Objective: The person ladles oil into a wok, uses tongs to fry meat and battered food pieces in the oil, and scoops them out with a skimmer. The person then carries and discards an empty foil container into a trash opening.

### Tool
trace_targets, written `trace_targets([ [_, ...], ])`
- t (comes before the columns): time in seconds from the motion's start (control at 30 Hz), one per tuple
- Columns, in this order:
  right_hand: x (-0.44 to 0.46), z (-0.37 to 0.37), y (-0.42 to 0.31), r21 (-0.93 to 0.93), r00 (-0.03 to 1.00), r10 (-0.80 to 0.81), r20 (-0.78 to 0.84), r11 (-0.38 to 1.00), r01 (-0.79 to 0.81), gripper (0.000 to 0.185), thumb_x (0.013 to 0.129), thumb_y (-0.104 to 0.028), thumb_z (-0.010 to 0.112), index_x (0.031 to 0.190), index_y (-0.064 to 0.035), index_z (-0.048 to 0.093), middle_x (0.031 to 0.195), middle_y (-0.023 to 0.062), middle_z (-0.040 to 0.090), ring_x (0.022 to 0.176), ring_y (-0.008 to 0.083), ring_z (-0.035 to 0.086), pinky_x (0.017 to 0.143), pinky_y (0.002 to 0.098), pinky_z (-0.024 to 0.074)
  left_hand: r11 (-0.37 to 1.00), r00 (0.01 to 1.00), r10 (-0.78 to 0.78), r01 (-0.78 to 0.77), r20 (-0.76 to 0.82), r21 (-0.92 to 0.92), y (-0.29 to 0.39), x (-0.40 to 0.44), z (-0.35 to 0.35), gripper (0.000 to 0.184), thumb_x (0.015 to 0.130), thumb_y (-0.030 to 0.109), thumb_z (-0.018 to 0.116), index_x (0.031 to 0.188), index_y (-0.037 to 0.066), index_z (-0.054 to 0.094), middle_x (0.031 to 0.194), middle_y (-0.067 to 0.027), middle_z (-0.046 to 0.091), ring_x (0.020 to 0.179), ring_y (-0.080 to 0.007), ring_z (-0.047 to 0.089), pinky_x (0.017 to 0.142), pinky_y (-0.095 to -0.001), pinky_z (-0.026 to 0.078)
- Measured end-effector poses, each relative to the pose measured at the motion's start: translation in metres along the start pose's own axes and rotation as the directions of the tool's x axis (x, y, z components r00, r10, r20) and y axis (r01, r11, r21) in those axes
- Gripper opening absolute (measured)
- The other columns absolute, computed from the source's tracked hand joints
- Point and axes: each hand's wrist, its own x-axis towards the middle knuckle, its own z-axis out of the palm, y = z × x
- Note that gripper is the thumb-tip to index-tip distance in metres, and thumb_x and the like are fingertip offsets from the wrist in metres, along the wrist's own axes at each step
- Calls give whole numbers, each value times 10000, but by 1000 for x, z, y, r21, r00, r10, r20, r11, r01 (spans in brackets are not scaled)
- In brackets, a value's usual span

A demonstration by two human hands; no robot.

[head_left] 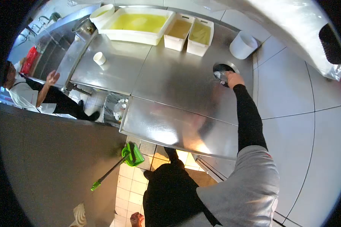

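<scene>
My right hand [235, 78] reaches to a round dark opening [219, 68] in the steel counter [170, 75]. Its fingers are closed round something pale or clear at the opening's edge, too small to make out. Low in the view, beside my dark apron, my left hand [136, 218] hangs over the tiled floor, its fingers curled; whether it holds anything is hidden. A white round container [243, 45] stands on the counter behind my right hand.
White tubs of yellowish liquid [140, 23] line the counter's back. A small white cup [99, 58] stands left. Below are a lined bin [115, 108] and a green dustpan [132, 154]. Another person [34, 92] is at the far left.
</scene>
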Motion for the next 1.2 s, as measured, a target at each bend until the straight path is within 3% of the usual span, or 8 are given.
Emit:
trace_targets([
  [0.13,5,-13,12,-66,994,-1,-105,998,-6,350,865,-94,436,1192,-51,551,1187,167,593,938,374,628,820,458,512,953,990,-134,140,41,-269,-10,-8,-14,244,936,261,483,955,52,607,767,-92,587,664,-235,548,531,-382,455],
  [0.23,-9,-14,8,24,944,20,-330,1000,-13,306,864,-88,436,1144,-47,553,1161,166,596,910,366,640,795,464,519,981,981,193,-193,5,-21,-18,-35,8,153,878,140,580,983,36,623,828,-96,621,701,-199,565,530,-340,454],
  [0.3,-14,14,4,-130,993,-100,-60,987,92,240,865,-88,449,1079,-36,544,1161,169,585,903,365,638,780,465,521,982,990,135,-130,-27,135,-7,-37,26,137,837,80,616,965,34,636,808,-73,626,662,-164,561,515,-297,440],
  [0.57,-31,-10,0,61,894,7,-449,998,23,221,899,-106,438,1061,-2,548,1156,175,578,981,362,603,825,438,509,995,1000,28,-27,-9,94,-9,-17,25,186,900,190,569,1051,83,555,778,-43,579,650,-180,578,594,-349,479],
  [0.73,-35,15,-6,-170,981,-154,-117,976,133,228,918,-152,428,1056,-7,536,1184,187,559,975,362,598,828,435,499,975,983,-46,82,176,-205,-13,9,11,269,883,293,579,1063,97,540,832,-43,579,739,-199,610,644,-364,496],
  [0.97,-33,-16,0,-109,892,-121,-436,991,81,220,907,-122,433,1058,-5,542,1115,199,544,963,364,591,772,442,526,1000,992,2,0,-127,11,-24,-25,34,280,922,315,558,1094,95,535,838,-45,581,733,-196,605,644,-356,497],
  [1.03,-41,37,0,-272,945,-286,-158,933,237,280,913,-129,406,1132,11,510,1221,211,527,1033,384,579,827,450,520,1000,993,-13,11,-116,-17,-33,-29,37,280,927,311,560,1098,91,532,837,-42,581,724,-191,603,636,-354,498],
  [1.2,-45,-7,7,23,884,-2,-468,1000,14,225,884,-96,442,1045,17,550,1135,255,585,957,388,614,794,476,517,990,1000,-5,6,8,-139,-85,-20,13,255,921,259,577,1097,79,531,837,-37,578,709,-169,591,618,-341,494],
])
